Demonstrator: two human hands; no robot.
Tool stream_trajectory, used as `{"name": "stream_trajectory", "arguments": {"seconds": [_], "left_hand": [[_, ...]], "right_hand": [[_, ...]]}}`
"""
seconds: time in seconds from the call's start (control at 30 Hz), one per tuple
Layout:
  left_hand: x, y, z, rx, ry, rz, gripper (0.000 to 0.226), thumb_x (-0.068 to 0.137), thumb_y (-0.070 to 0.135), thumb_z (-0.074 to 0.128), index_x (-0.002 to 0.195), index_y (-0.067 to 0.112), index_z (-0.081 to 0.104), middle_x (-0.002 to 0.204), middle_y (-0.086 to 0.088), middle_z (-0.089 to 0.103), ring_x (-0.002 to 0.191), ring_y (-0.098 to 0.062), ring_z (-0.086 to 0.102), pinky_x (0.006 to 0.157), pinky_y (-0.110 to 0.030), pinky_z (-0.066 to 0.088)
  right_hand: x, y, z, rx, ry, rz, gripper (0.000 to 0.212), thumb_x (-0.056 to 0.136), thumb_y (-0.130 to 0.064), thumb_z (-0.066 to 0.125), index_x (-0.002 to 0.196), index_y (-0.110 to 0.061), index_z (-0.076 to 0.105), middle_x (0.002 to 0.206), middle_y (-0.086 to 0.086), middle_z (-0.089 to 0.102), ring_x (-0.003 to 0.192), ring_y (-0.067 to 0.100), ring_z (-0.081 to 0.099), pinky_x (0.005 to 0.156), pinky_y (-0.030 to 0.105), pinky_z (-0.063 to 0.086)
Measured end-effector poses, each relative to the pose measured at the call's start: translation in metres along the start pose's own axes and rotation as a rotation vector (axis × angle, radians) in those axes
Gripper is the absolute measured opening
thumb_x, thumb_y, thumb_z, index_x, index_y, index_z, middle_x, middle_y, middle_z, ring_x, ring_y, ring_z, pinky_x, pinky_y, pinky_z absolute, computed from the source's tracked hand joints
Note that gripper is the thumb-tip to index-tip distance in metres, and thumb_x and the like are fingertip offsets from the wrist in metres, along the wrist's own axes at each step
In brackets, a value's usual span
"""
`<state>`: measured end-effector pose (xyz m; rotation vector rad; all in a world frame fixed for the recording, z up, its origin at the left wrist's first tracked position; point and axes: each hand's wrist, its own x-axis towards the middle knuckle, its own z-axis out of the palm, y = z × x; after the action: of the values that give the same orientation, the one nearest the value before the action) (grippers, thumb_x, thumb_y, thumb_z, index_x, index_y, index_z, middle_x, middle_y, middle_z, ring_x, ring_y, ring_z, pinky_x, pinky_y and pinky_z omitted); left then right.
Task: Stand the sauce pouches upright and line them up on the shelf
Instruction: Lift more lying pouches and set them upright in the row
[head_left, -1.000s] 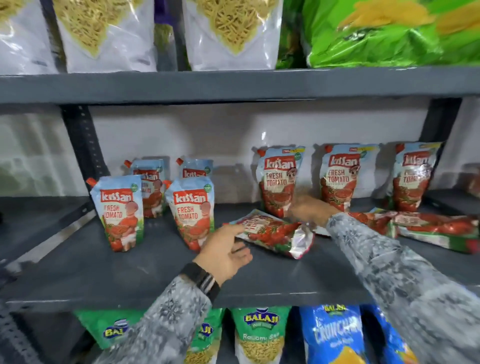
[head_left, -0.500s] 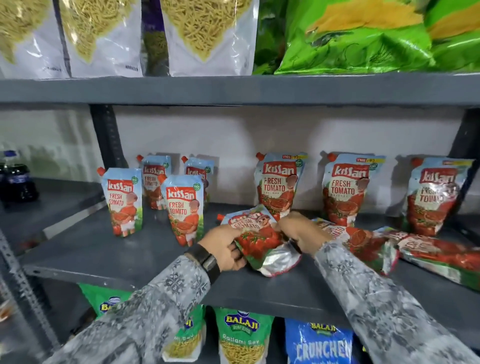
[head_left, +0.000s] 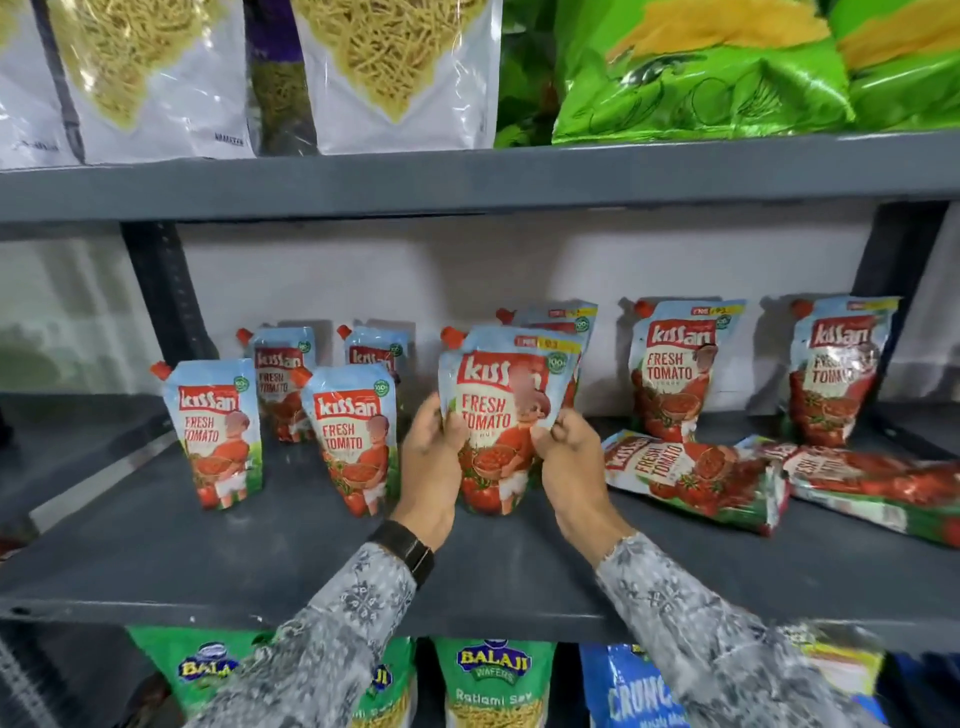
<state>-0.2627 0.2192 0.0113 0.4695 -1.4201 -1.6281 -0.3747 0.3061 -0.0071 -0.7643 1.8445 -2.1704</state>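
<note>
I hold one tomato sauce pouch (head_left: 501, 415) upright on the grey shelf (head_left: 156, 551), its red cap at top left. My left hand (head_left: 431, 467) grips its left side and my right hand (head_left: 571, 467) its right side. Left of it two pouches stand in front (head_left: 215, 431) (head_left: 353, 436) and two more behind them (head_left: 283, 379) (head_left: 376, 353). Another pouch (head_left: 566, 322) stands partly hidden behind the held one. Two pouches stand at the back right (head_left: 675, 369) (head_left: 836, 364). Two pouches lie flat at the right (head_left: 691, 478) (head_left: 872, 483).
The shelf above (head_left: 467, 176) carries white noodle-snack bags (head_left: 400, 67) and green bags (head_left: 701, 67). Below the shelf edge stand green snack bags (head_left: 493, 680) and a blue bag (head_left: 634, 691). Dark uprights (head_left: 166, 291) frame the bay; a white wall lies behind.
The pouch that lay flat between my hands has been lifted and turned upright. Both hands moved up onto its sides. The camera came closer.
</note>
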Motion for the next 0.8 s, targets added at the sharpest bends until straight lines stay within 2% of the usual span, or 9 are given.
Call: {"name": "stream_trajectory", "arguments": {"seconds": [0.1,0.17,0.27,0.37,0.47,0.57,0.7,0.77,0.8], "left_hand": [[-0.003,-0.017,-0.008,-0.014,-0.057,-0.025,0.033,0.105,0.008,0.050,0.132,0.023,0.061,0.127,0.002,0.072,0.118,-0.010,0.068,0.091,-0.026,0.056],[0.000,-0.019,-0.009,-0.013,-0.073,-0.027,0.032,0.105,0.007,0.050,0.131,0.023,0.061,0.126,0.003,0.073,0.119,-0.010,0.067,0.091,-0.024,0.055],[0.002,-0.019,-0.010,-0.002,-0.082,-0.014,0.031,0.106,0.009,0.050,0.132,0.021,0.061,0.127,0.004,0.072,0.118,-0.008,0.067,0.089,-0.023,0.056],[-0.001,-0.016,-0.011,0.004,-0.090,-0.014,0.027,0.106,0.011,0.049,0.121,0.028,0.064,0.118,0.012,0.075,0.110,0.000,0.069,0.082,-0.018,0.056],[-0.004,-0.011,-0.010,-0.008,-0.093,-0.028,0.028,0.107,0.010,0.047,0.112,0.031,0.065,0.105,0.017,0.077,0.098,0.009,0.071,0.075,-0.011,0.055],[-0.006,-0.011,-0.012,-0.001,-0.063,-0.054,0.025,0.106,0.014,0.049,0.119,0.031,0.063,0.117,0.010,0.073,0.099,0.008,0.070,0.074,-0.011,0.055],[-0.015,-0.009,-0.014,0.063,0.011,-0.023,0.040,0.103,0.015,0.056,0.142,0.022,0.054,0.133,0.005,0.064,0.113,0.003,0.063,0.088,-0.014,0.053],[-0.026,-0.009,-0.016,0.142,0.153,0.017,0.044,0.100,0.017,0.061,0.143,0.023,0.053,0.139,0.002,0.058,0.125,-0.008,0.057,0.105,-0.028,0.049],[-0.035,-0.009,-0.014,0.155,0.198,0.039,0.042,0.099,0.017,0.063,0.139,0.024,0.055,0.138,0.002,0.057,0.125,-0.011,0.056,0.106,-0.031,0.048]], "right_hand": [[-0.006,0.009,-0.002,0.045,-0.007,0.008,0.019,0.105,-0.003,0.052,0.107,-0.016,0.066,0.099,0.002,0.079,0.095,0.022,0.075,0.082,0.035,0.063],[-0.006,0.008,-0.002,0.053,0.003,0.001,0.021,0.105,-0.004,0.053,0.109,-0.019,0.065,0.096,-0.007,0.078,0.089,0.013,0.073,0.078,0.030,0.061],[-0.005,0.008,-0.002,0.049,0.008,-0.004,0.018,0.105,-0.006,0.054,0.114,-0.017,0.064,0.103,-0.007,0.078,0.095,0.010,0.075,0.078,0.026,0.062],[-0.006,0.011,-0.001,0.058,0.012,0.010,0.023,0.105,-0.005,0.054,0.124,-0.015,0.062,0.116,-0.001,0.077,0.110,0.012,0.072,0.088,0.029,0.061],[-0.007,0.011,-0.002,0.076,0.008,0.036,0.032,0.104,-0.003,0.055,0.134,-0.013,0.060,0.120,-0.001,0.075,0.112,0.011,0.071,0.083,0.023,0.060],[-0.006,0.009,-0.004,0.072,0.003,0.055,0.037,0.102,-0.003,0.058,0.137,-0.014,0.060,0.120,-0.002,0.075,0.111,0.009,0.071,0.085,0.024,0.061],[-0.008,0.006,-0.011,0.052,0.007,0.031,0.041,0.100,-0.005,0.062,0.137,-0.021,0.059,0.125,-0.001,0.073,0.117,0.013,0.069,0.099,0.037,0.059],[-0.013,0.000,-0.019,0.010,0.031,-0.016,0.039,0.099,-0.004,0.063,0.131,-0.027,0.059,0.123,-0.003,0.071,0.115,0.011,0.067,0.098,0.032,0.057],[-0.017,-0.004,-0.026,-0.022,0.052,-0.046,0.039,0.098,-0.003,0.064,0.127,-0.029,0.059,0.119,-0.005,0.069,0.112,0.010,0.066,0.095,0.028,0.056]]}}
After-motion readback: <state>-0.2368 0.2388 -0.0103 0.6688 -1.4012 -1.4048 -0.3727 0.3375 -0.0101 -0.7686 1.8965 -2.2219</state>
